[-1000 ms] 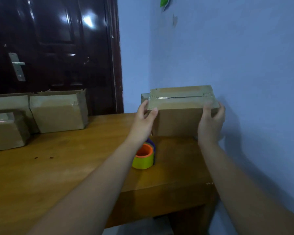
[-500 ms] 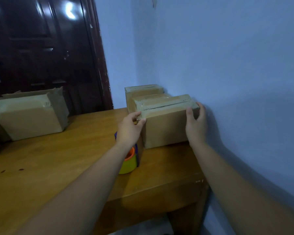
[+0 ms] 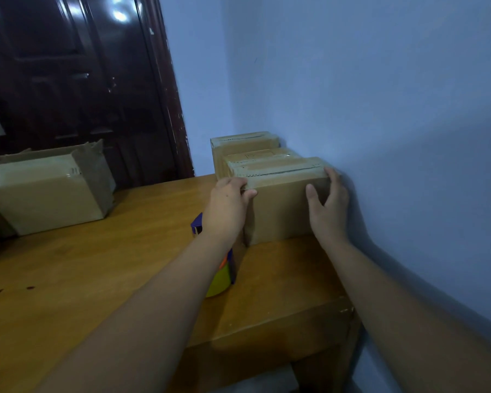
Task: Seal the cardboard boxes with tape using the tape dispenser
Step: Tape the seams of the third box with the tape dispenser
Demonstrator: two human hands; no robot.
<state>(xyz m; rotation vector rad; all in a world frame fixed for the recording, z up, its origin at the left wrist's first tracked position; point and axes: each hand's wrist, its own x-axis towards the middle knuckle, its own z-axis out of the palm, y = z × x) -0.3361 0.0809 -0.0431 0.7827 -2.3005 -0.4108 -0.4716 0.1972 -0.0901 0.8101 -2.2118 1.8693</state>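
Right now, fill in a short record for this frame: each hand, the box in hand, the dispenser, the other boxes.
front box: on the table, tape over its top seam
left hand: grips its upper left corner
right hand: grips its right edge, beside the wall
tape dispenser: on the table, unheld, partly hidden by the left forearm
rear boxes: directly behind the front box
left boxes: far left of the table
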